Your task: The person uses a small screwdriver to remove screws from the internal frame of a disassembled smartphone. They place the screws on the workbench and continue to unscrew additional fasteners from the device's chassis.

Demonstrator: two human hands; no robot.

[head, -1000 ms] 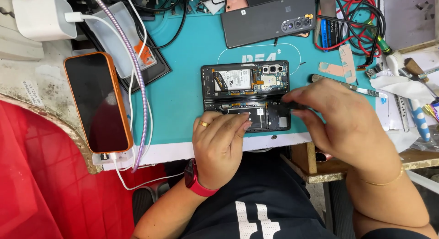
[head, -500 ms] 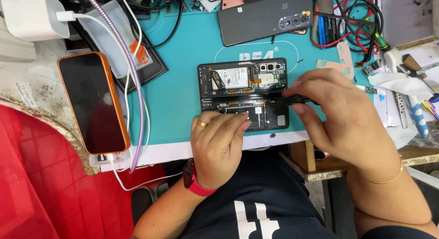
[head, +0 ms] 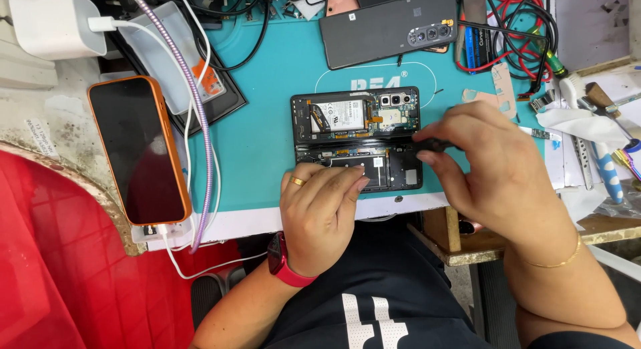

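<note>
- A phone in an orange case (head: 139, 150) lay face up near the left edge of the desk (head: 267, 148), its screen dark, with a white and purple cable (head: 200, 122) running past its right side; a white charger block (head: 57, 25) stood at the far left corner.
- The left hand (head: 320, 212), wearing a ring and a red wrist band (head: 284, 263), rested with loosely bent fingers on the near half of the opened foldable phone (head: 357, 138), pressing it flat; it gripped nothing.
- The opened foldable phone lay near the front edge, at about the middle of the teal mat, its back covers off, with battery, boards and camera modules exposed. Judged from this, opening was complete and work inside was in hand; reassembly remained.
- The right hand (head: 497, 172) was closed round a slim dark tool (head: 433, 145), its tip at the phone's right edge by the hinge.
- A grey back cover (head: 390, 28) lay at the far edge; red and black wires (head: 517, 28) and small tools (head: 601, 142) crowded the right side.
</note>
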